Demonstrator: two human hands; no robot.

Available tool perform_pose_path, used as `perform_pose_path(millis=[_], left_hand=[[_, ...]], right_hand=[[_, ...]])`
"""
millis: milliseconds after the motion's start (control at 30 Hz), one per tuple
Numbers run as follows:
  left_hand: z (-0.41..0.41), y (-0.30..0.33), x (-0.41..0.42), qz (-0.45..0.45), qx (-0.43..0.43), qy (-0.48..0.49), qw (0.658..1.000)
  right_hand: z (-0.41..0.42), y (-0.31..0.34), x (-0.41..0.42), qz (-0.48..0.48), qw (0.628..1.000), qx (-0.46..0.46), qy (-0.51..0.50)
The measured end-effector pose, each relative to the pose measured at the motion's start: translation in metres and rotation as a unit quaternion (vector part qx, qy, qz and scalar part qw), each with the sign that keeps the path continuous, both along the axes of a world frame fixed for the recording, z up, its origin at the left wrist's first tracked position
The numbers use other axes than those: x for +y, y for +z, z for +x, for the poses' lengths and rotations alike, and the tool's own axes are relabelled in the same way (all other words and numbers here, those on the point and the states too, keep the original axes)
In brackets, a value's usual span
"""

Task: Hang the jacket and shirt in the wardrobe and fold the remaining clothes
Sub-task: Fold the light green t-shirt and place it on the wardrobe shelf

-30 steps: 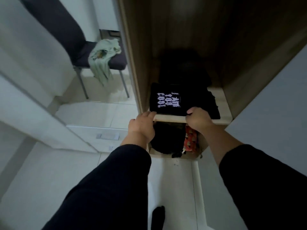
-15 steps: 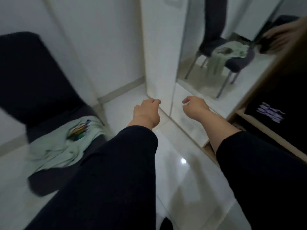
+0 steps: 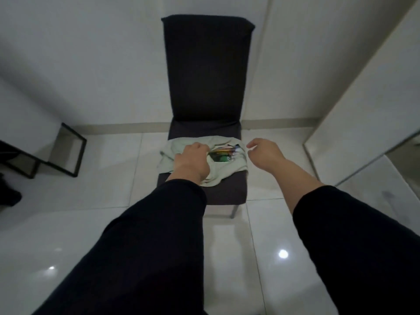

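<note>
A crumpled pale green garment (image 3: 231, 168) with a colourful print lies on the seat of a dark chair (image 3: 206, 71) straight ahead. My left hand (image 3: 192, 161) hovers over the garment's left half with its fingers curled; whether it grips the cloth I cannot tell. My right hand (image 3: 264, 153) is in the air just right of the garment, fingers loosely apart, holding nothing. Both arms wear dark sleeves.
The chair stands against a white wall on a glossy white tiled floor. A black metal frame (image 3: 66, 153) stands at the left. A white wardrobe door (image 3: 363, 105) with a mirrored edge runs along the right. A dark item (image 3: 9, 192) lies at the far left edge.
My view has swung from the wardrobe shelf with folded black clothes to the chair. Both hands left the shelf and now reach over the green garment.
</note>
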State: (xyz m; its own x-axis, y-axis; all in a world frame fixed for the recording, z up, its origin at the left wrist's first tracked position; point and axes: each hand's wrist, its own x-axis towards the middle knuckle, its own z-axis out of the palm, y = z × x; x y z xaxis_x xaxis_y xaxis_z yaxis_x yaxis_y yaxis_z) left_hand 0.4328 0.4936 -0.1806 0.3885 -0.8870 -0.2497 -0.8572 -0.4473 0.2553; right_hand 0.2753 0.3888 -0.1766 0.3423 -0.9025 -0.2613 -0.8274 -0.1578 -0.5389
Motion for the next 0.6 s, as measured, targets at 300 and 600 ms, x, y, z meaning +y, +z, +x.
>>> perform_pose_path(millis=[300,600], left_hand=[[0.14,-0.051,0.031,0.065,0.034,0.089,0.993],[0.211,-0.141,-0.004,0.06,0.114,0.152,0.98]], right_hand=[[0.154,-0.061,0.005,0.048,0.994,0.024,0.099],[0.237,-0.145,-0.031,0.084,0.986,0.034,0.138]])
